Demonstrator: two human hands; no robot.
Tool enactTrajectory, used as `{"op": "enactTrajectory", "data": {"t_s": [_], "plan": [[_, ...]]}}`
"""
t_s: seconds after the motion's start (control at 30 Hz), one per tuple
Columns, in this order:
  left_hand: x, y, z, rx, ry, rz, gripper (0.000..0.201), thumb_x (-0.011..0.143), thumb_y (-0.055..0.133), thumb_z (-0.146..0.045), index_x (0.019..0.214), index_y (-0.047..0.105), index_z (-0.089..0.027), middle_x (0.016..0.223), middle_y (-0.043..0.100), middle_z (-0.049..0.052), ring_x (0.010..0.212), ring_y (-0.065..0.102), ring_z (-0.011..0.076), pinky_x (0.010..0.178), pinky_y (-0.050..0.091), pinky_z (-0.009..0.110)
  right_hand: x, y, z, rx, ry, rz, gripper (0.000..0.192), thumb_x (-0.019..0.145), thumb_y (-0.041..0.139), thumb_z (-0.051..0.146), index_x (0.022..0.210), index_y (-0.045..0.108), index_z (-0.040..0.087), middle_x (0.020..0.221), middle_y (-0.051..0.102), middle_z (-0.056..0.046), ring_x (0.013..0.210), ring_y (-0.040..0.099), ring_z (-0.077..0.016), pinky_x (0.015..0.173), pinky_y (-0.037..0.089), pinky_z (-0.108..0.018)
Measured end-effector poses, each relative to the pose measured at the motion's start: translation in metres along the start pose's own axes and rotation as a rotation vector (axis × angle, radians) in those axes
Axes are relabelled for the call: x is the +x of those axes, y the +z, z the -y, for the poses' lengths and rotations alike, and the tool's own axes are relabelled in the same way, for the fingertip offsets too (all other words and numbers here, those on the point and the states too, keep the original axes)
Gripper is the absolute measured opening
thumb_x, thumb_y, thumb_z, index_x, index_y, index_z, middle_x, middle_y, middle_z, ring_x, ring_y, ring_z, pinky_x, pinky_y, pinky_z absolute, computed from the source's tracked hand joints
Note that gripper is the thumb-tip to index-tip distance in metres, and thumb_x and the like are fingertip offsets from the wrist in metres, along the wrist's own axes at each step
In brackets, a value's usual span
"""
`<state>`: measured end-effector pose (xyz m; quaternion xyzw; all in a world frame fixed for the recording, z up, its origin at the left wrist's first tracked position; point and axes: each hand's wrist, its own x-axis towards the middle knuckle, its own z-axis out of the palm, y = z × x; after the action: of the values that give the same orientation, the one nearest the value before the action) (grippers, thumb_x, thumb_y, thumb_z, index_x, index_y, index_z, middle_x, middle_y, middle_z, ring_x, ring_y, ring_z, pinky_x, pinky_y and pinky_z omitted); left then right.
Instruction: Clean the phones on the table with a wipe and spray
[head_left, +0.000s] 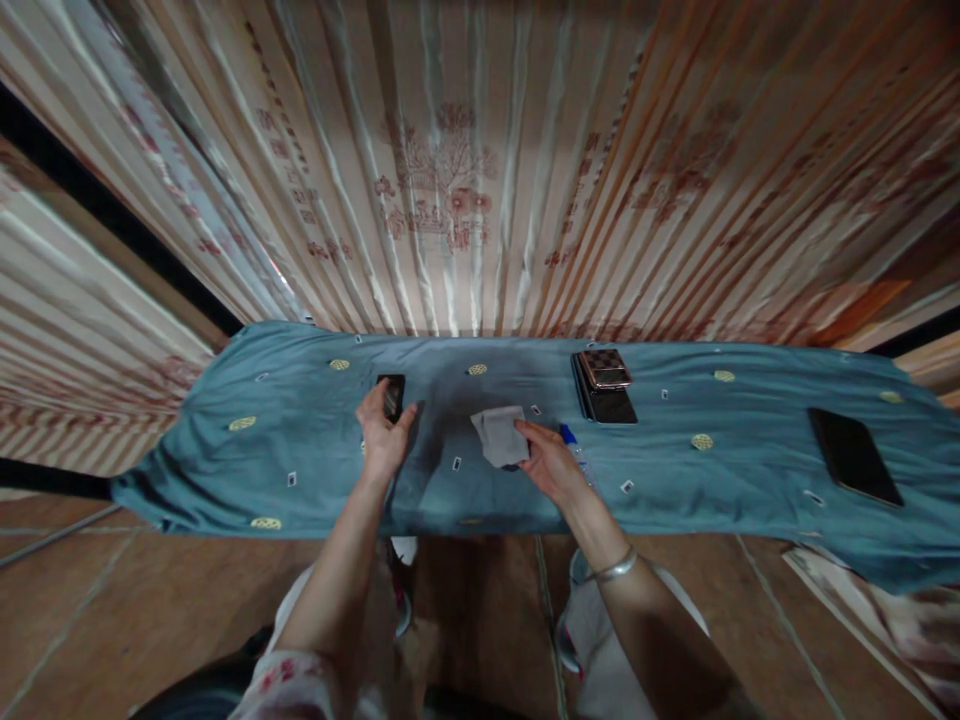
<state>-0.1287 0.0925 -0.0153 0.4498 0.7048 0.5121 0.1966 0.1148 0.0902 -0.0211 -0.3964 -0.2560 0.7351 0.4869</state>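
A small dark phone-like device [392, 394] lies on the left half of the blue cloth-covered surface. My left hand [385, 425] is at its near end, fingers spread, thumb off to the right and fingertips touching its left side. In my right hand [551, 458], a folded light grey cloth [500, 435] is pinched between thumb and fingers, held just over the surface. Beside that hand is a blue-and-clear object [568, 435], partly hidden, so its kind cannot be made out.
Right of centre, a checkered, shiny-edged device [604, 367] rests on dark flat devices [616, 406]. A black tablet-like device [855, 457] lies far right. The blue patterned cover [247, 385] hangs over the edges. A pleated curtain [450, 200] rises directly behind; tiled floor shows below.
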Motion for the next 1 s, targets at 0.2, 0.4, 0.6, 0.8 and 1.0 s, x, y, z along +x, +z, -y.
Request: {"op": "enactTrajectory", "data": {"t_s": [0.2, 0.4, 0.6, 0.8, 1.0], "plan": [[0.025, -0.010, 0.018, 0.459, -0.106, 0.026, 0.087, 0.071, 0.069, -0.040, 0.142, 0.036, -0.003, 0.139, 0.047, 0.025, 0.133, 0.034, 0.0409, 0.107, 0.031, 0.053, -0.003, 0.003, 0.000, 0.040, 0.025, 0.010, 0.026, 0.055, 0.084, 0.034, 0.071, 0.071, 0.018, 0.067, 0.073, -0.002, 0.061, 0.066, -0.0168, 0.055, 0.051, -0.026], [0.028, -0.002, 0.033, 0.584, -0.033, 0.058, 0.082, 0.075, 0.063, -0.038, 0.145, 0.033, -0.009, 0.133, 0.054, 0.023, 0.129, 0.041, 0.0417, 0.100, 0.036, 0.057, -0.004, -0.002, 0.004, 0.033, 0.012, 0.026, 0.027, 0.057, 0.084, 0.036, 0.072, 0.071, 0.018, 0.068, 0.072, -0.001, 0.064, 0.067, -0.0165, 0.056, 0.051, -0.025], [0.032, -0.014, 0.030, 0.485, -0.047, 0.063, 0.085, 0.073, 0.062, -0.033, 0.148, 0.029, -0.009, 0.131, 0.057, 0.021, 0.121, 0.053, 0.0358, 0.101, 0.041, 0.047, -0.005, -0.003, 0.006, 0.042, 0.027, 0.009, 0.026, 0.056, 0.085, 0.034, 0.072, 0.071, 0.018, 0.070, 0.073, -0.002, 0.065, 0.067, -0.0172, 0.057, 0.051, -0.026], [0.003, -0.023, -0.001, 0.359, -0.038, 0.081, 0.093, 0.070, 0.067, -0.036, 0.150, 0.023, -0.017, 0.125, 0.063, 0.014, 0.105, 0.064, 0.0328, 0.092, 0.047, 0.044, -0.003, 0.001, 0.002, 0.017, -0.022, -0.012, 0.025, 0.059, 0.082, 0.036, 0.073, 0.070, 0.019, 0.070, 0.072, -0.002, 0.063, 0.066, -0.0171, 0.053, 0.049, -0.026], [-0.040, 0.008, -0.026, 0.094, 0.051, 0.292, 0.102, 0.062, 0.075, -0.027, 0.149, 0.022, -0.025, 0.123, 0.065, 0.007, 0.110, 0.063, 0.0277, 0.096, 0.046, 0.038, 0.005, -0.001, 0.006, -0.173, -0.267, -0.176, 0.023, 0.068, 0.074, 0.043, 0.078, 0.072, 0.022, 0.080, 0.073, -0.001, 0.080, 0.067, -0.0185, 0.067, 0.052, -0.027]]}}
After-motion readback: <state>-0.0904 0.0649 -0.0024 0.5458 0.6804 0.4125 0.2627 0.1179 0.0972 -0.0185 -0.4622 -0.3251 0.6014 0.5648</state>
